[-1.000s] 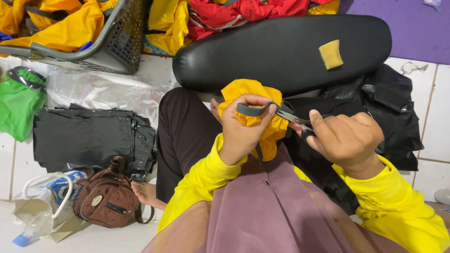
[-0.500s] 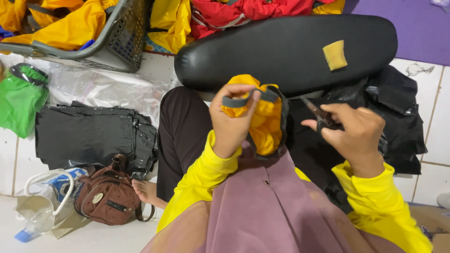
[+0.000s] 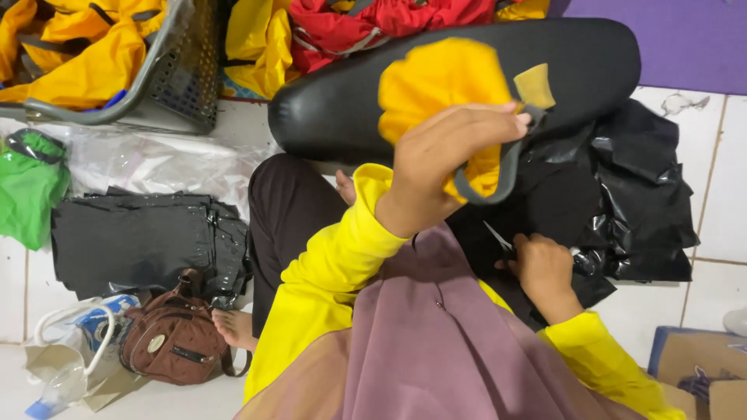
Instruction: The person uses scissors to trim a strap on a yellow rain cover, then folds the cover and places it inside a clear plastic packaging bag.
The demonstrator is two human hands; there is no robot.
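My left hand (image 3: 447, 159) is raised in front of me, gripping a yellow fabric piece (image 3: 443, 89) with a grey strap (image 3: 498, 175) looping below my fingers. My right hand (image 3: 545, 268) is low on my lap, closed around small scissors (image 3: 498, 237) whose blades point up and left. It rests over crumpled black plastic bags (image 3: 638, 202). A long black padded cushion (image 3: 342, 117) lies across the floor just beyond my knees.
A grey mesh basket (image 3: 167, 70) with yellow garments stands at the top left. Red and yellow cloth is heaped behind the cushion. A stack of black bags (image 3: 132, 241), a green bag (image 3: 27, 194), a brown pouch (image 3: 175, 338) and a cardboard box (image 3: 692, 365) surround me.
My left hand has lifted the yellow fabric up and to the right. My right hand has dropped with the scissors down to my lap, away from the fabric.
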